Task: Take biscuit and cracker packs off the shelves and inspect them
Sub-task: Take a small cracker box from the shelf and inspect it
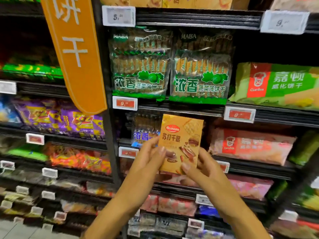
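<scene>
An orange Roma cracker box (181, 135) is held upright in front of the shelves, its printed face toward me. My left hand (151, 152) grips its lower left edge, thumb across the front. My right hand (200, 164) grips the lower right corner, thumb on the front and fingers behind the box. The bottom of the box is hidden by both thumbs.
Two green MABA vegetable biscuit bags (139, 66) stand on the shelf above. Green Garden wafer packs (276, 83) lie to the right, red ones (250, 145) below. An orange hanging sign (74, 49) juts out at left beside purple packs (57, 118). Price tags (125, 102) line the shelf edges.
</scene>
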Motion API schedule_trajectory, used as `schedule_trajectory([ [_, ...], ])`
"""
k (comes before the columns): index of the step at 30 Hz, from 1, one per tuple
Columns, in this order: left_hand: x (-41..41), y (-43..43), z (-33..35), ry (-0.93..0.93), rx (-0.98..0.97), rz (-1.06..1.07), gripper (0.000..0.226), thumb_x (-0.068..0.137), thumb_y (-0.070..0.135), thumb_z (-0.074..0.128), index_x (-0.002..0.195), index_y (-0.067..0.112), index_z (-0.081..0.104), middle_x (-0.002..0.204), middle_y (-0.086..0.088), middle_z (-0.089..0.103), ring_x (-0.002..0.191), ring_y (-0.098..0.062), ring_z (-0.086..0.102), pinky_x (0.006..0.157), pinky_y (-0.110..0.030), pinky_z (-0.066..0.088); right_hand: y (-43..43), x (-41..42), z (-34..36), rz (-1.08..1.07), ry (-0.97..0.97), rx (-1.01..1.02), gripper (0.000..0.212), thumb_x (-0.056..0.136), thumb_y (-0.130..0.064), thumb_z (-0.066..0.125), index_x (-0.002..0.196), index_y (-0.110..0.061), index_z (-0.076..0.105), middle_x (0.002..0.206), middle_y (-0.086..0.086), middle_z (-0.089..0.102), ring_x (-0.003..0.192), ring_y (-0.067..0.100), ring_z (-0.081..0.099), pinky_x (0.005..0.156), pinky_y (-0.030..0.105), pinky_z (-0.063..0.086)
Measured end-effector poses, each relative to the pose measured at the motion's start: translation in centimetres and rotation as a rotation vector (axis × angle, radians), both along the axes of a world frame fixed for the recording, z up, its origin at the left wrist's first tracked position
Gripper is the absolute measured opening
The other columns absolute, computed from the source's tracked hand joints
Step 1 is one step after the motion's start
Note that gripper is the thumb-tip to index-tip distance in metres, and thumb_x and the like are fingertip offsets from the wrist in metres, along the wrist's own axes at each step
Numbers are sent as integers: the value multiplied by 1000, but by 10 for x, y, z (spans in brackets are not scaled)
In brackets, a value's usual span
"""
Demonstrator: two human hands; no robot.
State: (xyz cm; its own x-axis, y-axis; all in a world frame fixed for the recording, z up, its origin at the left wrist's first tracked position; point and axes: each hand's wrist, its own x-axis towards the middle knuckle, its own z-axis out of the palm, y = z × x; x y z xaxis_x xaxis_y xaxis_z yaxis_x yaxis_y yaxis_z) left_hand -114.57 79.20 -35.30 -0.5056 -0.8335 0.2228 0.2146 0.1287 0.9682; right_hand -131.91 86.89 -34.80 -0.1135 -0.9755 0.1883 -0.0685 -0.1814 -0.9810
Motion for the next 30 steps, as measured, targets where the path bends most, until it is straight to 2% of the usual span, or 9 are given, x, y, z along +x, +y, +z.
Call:
schedule_trajectory([
  [5, 19, 2, -5, -33, 6, -37, 61, 86, 61, 65, 135, 25, 60, 124, 1, 76, 115, -18, 74, 96, -37, 56, 12, 7, -2, -24, 20, 18, 47, 88, -37, 73, 133, -27, 63, 122, 0, 76, 109, 21, 74, 87, 27, 59],
  [8, 23, 1, 1, 28, 35, -20, 54, 86, 54, 70, 132, 27, 63, 121, -4, 77, 107, -23, 77, 81, -32, 62, 18, 11, 1, 16, 78, 17, 43, 87, -46, 76, 128, -38, 66, 124, -3, 74, 112, 18, 73, 88, 25, 58],
  [12, 24, 1, -2, 35, 126, -18, 48, 87, 61, 68, 127, 36, 66, 123, -3, 76, 110, -25, 76, 80, -37, 62, 23, 15, 2, -7, 134, -11, 52, 84, -53, 76, 132, -41, 61, 128, -6, 72, 115, 19, 71, 96, 44, 58],
  [16, 18, 6, -10, 213, 402, -132, 65, 87, 56, 66, 140, 19, 62, 133, -15, 72, 120, -36, 71, 83, -48, 63, 26, 18, 1, -16, 214, -38, 69, 81, -64, 76, 141, -44, 49, 132, -13, 67, 119, 13, 68, 98, 46, 55],
  [18, 16, 8, -14, 283, 492, -173, 62, 91, 52, 65, 140, 14, 61, 135, -18, 70, 122, -38, 69, 84, -51, 63, 26, 20, 0, -50, 244, -44, 68, 81, -63, 75, 141, -45, 49, 130, -16, 67, 118, 10, 67, 98, 45, 55],
  [21, 17, 6, -21, 281, 522, -185, 58, 98, 52, 54, 143, 16, 60, 138, -18, 68, 127, -39, 66, 104, -65, 52, 28, 21, -2, -163, 175, -52, 65, 76, -62, 74, 133, -37, 55, 121, -9, 73, 112, 13, 70, 97, 45, 56],
  [25, 22, 5, -22, 195, 465, -177, 58, 97, 63, 46, 134, 26, 71, 138, -15, 69, 127, -38, 66, 102, -57, 53, 34, 18, -6, -185, 16, -80, 58, 78, -46, 77, 125, -19, 56, 113, 2, 78, 103, 19, 75, 82, 26, 59],
  [27, 26, 5, -23, 165, 440, -180, 57, 96, 62, 51, 134, 25, 71, 137, -18, 68, 126, -38, 67, 99, -54, 56, 36, 17, -6, -202, -49, -83, 47, 86, -35, 74, 125, -14, 57, 113, 5, 78, 101, 22, 76, 79, 24, 59],
  [30, 31, 10, -24, 128, 365, -191, 71, 81, 70, 73, 134, 22, 70, 136, -20, 68, 127, -39, 65, 102, -59, 56, 35, 20, -7, -244, -139, -45, 50, 90, -46, 65, 127, -13, 61, 114, 8, 77, 103, 28, 76, 79, 34, 60],
])
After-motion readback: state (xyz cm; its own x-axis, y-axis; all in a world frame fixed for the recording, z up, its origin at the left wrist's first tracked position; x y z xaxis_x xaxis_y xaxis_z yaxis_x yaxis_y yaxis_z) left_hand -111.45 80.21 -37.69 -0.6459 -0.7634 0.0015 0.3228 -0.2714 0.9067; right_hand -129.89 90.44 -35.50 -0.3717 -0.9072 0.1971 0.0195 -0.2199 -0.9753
